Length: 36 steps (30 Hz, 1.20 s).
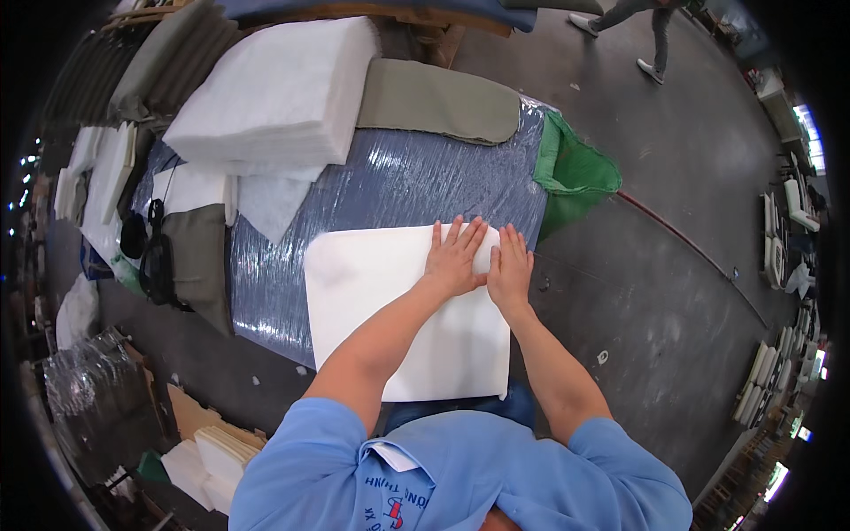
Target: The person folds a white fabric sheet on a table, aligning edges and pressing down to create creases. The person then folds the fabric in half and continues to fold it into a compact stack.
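Note:
A white padded cushion piece [403, 323] with rounded corners lies on the plastic-wrapped table [425, 173] right in front of me. My left hand [457, 261] rests flat on its far right part, fingers stretched out and pointing away from me. Beside it, my right hand [510, 274] lies along the cushion's right edge with its fingers extended. The two hands nearly meet at the thumbs. Neither hand grasps anything.
A tall stack of white wadding sheets [274, 88] stands at the table's far left, next to grey-green fabric [434, 99]. A green bag [571, 164] hangs at the right end. Black headphones [158, 257] lie on the left. Another person [651, 35] walks at the far right.

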Each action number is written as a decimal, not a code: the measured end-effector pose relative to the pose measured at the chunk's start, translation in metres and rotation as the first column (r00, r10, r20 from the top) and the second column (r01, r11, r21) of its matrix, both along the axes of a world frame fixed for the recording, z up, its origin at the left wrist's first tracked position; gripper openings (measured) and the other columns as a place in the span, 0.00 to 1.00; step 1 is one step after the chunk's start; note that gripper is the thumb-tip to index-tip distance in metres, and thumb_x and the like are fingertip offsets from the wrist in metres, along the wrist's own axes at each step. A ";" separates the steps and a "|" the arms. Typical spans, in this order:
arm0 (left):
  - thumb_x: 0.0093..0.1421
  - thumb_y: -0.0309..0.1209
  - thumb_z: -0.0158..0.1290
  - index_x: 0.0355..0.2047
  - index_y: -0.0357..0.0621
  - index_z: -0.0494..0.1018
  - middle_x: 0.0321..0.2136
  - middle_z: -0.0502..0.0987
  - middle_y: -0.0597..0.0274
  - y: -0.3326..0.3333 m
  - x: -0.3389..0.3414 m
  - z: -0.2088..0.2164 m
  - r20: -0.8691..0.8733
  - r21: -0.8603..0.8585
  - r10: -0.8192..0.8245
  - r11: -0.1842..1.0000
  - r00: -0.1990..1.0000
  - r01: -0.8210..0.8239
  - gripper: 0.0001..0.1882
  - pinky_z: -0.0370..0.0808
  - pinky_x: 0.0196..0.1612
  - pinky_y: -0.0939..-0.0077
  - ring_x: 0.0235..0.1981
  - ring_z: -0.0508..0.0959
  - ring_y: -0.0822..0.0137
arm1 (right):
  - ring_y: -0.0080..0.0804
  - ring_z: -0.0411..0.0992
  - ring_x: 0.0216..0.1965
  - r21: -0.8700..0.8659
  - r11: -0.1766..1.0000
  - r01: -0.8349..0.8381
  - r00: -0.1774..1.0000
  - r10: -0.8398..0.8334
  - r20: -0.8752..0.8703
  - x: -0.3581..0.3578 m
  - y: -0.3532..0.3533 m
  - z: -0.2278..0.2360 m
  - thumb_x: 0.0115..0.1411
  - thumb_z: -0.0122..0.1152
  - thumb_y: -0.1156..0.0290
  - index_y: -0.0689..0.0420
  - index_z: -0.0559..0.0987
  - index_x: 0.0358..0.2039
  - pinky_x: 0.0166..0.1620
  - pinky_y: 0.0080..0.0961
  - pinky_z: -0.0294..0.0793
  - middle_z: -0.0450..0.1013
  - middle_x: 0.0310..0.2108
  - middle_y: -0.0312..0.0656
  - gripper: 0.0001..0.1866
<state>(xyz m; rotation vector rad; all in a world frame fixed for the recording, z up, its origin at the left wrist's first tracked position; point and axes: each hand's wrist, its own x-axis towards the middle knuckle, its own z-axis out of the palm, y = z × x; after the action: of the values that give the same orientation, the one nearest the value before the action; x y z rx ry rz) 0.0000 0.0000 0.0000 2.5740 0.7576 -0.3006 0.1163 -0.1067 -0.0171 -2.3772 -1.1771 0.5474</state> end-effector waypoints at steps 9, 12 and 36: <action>0.63 0.60 0.55 0.78 0.43 0.45 0.79 0.44 0.52 -0.025 -0.018 -0.006 0.280 0.020 0.183 0.980 0.942 -0.197 0.55 0.38 0.76 0.34 0.79 0.42 0.45 | 0.46 0.69 0.67 0.236 0.972 0.009 0.976 0.043 -0.214 0.035 0.023 -0.015 0.73 0.51 0.68 0.59 0.76 0.64 0.70 0.37 0.65 0.73 0.64 0.50 0.22; 0.68 0.57 0.50 0.78 0.43 0.46 0.79 0.46 0.52 -0.051 -0.044 -0.003 0.273 0.096 0.184 0.971 0.944 -0.217 0.48 0.39 0.76 0.34 0.78 0.44 0.40 | 0.46 0.73 0.62 0.361 0.925 0.119 0.984 -0.063 -0.164 0.041 0.033 -0.004 0.72 0.52 0.67 0.58 0.80 0.58 0.66 0.41 0.70 0.76 0.59 0.51 0.19; 0.72 0.55 0.43 0.78 0.51 0.49 0.79 0.46 0.65 -0.108 -0.064 0.011 0.151 0.067 0.104 0.991 0.983 -0.115 0.41 0.35 0.77 0.38 0.80 0.42 0.49 | 0.44 0.65 0.69 0.269 0.962 0.032 0.938 0.064 -0.342 0.094 0.051 -0.024 0.73 0.49 0.47 0.55 0.65 0.72 0.70 0.52 0.59 0.67 0.69 0.48 0.35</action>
<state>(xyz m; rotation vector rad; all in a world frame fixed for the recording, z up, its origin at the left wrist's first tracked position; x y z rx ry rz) -0.0638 -0.1077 0.0106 2.5784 0.8673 -0.0472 0.2104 -0.0560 -0.0413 -1.9426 -1.0366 0.7270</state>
